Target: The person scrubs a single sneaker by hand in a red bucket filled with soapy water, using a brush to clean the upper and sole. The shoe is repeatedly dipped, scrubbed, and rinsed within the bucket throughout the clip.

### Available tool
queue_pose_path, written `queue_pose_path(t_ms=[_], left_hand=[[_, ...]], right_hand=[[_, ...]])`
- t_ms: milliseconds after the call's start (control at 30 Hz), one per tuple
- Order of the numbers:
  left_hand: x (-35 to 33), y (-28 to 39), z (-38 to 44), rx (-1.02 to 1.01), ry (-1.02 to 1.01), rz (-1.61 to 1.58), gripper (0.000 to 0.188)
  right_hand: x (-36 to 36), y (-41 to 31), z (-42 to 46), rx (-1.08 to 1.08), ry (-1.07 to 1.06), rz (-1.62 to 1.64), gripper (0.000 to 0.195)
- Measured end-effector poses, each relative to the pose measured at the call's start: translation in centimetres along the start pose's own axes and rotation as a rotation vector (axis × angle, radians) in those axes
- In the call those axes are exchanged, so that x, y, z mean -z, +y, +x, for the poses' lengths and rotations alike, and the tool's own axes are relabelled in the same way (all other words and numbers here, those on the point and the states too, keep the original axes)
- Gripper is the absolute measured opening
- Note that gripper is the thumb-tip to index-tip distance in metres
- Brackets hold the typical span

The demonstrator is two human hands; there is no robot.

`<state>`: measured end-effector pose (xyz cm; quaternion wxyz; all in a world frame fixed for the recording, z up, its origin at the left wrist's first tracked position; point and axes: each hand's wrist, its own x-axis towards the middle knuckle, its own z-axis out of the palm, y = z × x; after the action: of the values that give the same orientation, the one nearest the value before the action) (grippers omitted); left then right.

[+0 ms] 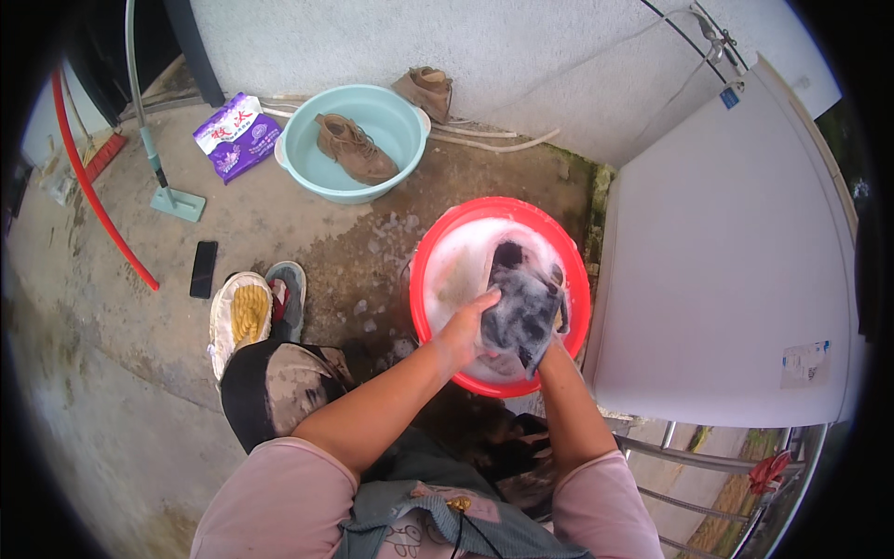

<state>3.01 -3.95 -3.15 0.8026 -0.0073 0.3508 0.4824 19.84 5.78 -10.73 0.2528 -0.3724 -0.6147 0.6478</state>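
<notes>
A dark grey, foam-covered fabric item (520,304) is held over the red basin (576,335); it may be a shoe, but lather blurs its shape. My left hand (471,325) grips its near left edge, thumb on top. From the lower right comes my right hand (552,356), its fingers hidden under or within the dark item. White suds (457,255) fill much of the basin around both hands.
A light-blue basin (293,157) with a brown lace-up shoe (356,150) stands near the wall; another brown shoe (429,91) leans behind. Purple packet (237,140), flat mop (178,202), phone (203,269) and red hose (98,195) lie left. A white panel (726,258) borders the right.
</notes>
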Motion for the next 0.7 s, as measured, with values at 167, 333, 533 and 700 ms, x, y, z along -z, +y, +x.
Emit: queue_pose_path(t_ms=[167,333,533,700], left_hand=[[-0.9,0.2,-1.0,0.008,0.032,0.131,0.051],[-0.7,0.3,-1.5,0.024,0.052,0.158,0.050],[-0.8,0.8,-1.0,0.077,0.097,-0.008,0.048],[0.8,-0.8,1.0,0.012,0.003,0.033,0.049]], right_hand=[[0.2,-1.4,1.2,-0.066,-0.002,0.159,0.032],[-0.1,-1.2,1.3,-0.078,-0.017,0.154,0.031],[0.1,0.2,0.0,0.130,0.033,-0.519,0.031],[0.2,0.0,0.7,0.044,0.000,-0.365,0.031]])
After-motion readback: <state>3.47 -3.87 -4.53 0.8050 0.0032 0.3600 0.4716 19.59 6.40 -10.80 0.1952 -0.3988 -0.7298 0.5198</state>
